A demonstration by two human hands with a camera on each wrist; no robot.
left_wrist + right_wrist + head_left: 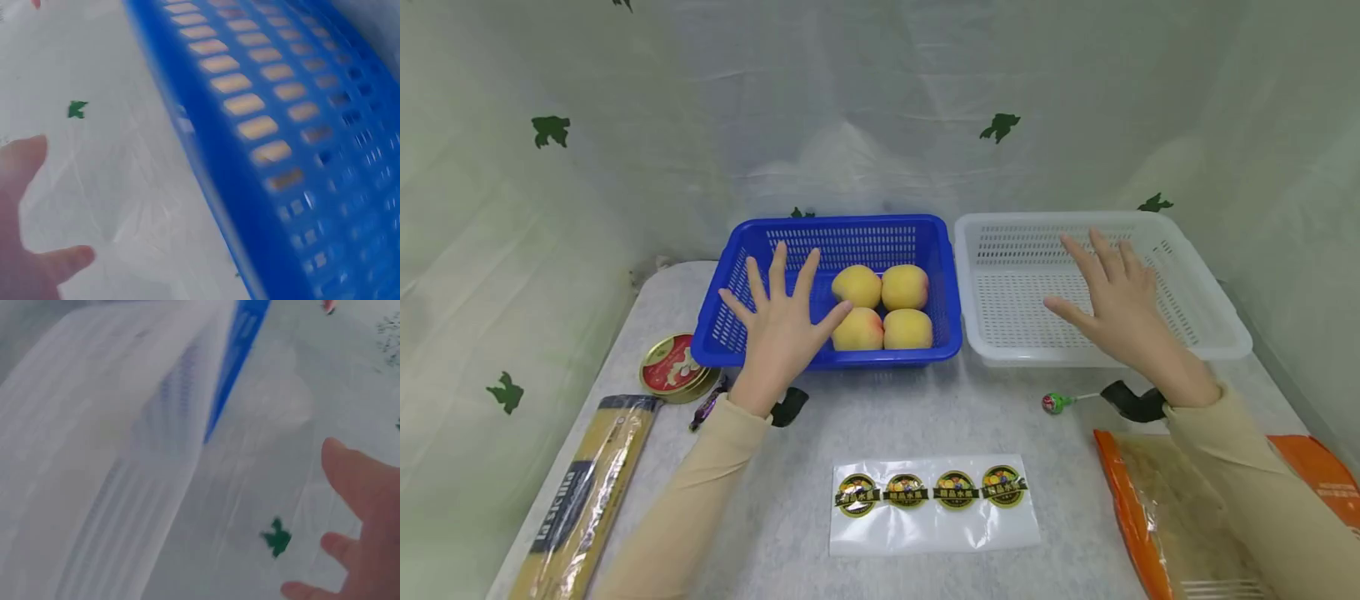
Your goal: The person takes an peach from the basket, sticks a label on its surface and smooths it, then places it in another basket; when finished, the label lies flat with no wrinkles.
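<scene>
My left hand (781,332), fingers spread, is over the front left part of a blue plastic basket (951,287). Several yellow peaches (905,287) with reddish patches sit together in the basket's right half. Over the white plastic basket (992,329) to the right, my right hand (1122,307) is also spread, and nothing is in it. The left wrist view has the blue basket's slotted wall (219,144) beside my fingers. In the right wrist view, the white basket (94,456) is blurred, with my fingers off to its right.
A sheet of round fruit stickers (932,533) lies front centre. At left are a red-lidded tin (672,364), a pack of spaghetti (587,492) and a purple-wrapped candy (706,408). A green lollipop (1056,403) and an orange-edged bag (1138,517) lie at right.
</scene>
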